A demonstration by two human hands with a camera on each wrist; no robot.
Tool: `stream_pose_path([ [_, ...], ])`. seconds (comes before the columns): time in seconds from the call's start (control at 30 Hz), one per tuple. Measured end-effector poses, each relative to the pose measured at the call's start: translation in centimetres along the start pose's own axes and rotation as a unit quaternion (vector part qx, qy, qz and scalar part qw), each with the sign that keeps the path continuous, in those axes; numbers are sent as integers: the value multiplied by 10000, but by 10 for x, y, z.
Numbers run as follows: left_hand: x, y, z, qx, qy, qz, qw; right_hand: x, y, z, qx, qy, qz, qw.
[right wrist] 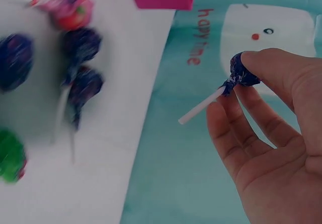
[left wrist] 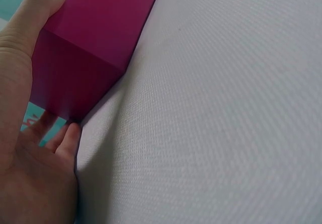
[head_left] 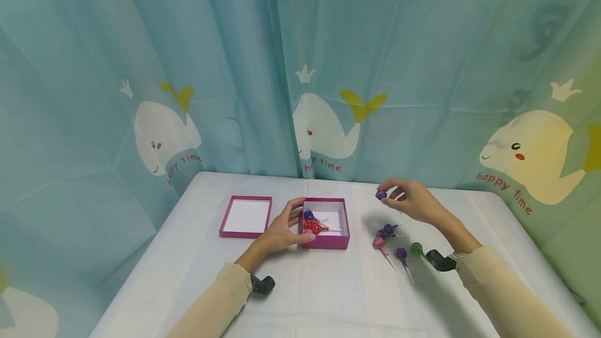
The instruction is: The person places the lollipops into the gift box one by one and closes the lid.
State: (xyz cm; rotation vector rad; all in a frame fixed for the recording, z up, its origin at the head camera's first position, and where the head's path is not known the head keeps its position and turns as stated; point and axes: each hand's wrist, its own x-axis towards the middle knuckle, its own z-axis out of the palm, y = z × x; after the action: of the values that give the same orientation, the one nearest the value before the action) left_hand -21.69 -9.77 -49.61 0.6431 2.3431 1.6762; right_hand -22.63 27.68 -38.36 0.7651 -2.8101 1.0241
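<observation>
My right hand (head_left: 415,202) pinches a purple-wrapped lollipop (right wrist: 242,72) by its candy head between thumb and fingers, above the table. Its white stick juts out freely in the right wrist view. With thumb on the front and fingers at the left side, my left hand (head_left: 280,229) grips a magenta box (head_left: 325,241). Inside the open box lie red-wrapped lollipops (head_left: 313,226) and a purple one (head_left: 308,215), gathered at the left. Below my right hand, on the table, are purple lollipops (head_left: 400,253), a pink one (head_left: 379,243) and a green one (head_left: 417,248).
A magenta-rimmed lid (head_left: 245,234) with a white inside lies left of the box. The table (head_left: 300,296) has a white cloth. Behind it hangs a blue-green curtain (head_left: 249,67) with whale prints.
</observation>
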Motion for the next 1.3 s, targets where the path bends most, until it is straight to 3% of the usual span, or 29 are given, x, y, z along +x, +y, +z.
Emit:
stream_pose_path([
  [0.6,0,-1,1,42,8,8,10000,44,-43,31,453,60,-358,9983],
  [1.0,0,0,1,34,5,-13,10000,61,-62,68,1062,-147,-110,9942],
  [1.3,0,0,1,10,-20,-2,10000,67,-61,100,981,-317,2,9947],
])
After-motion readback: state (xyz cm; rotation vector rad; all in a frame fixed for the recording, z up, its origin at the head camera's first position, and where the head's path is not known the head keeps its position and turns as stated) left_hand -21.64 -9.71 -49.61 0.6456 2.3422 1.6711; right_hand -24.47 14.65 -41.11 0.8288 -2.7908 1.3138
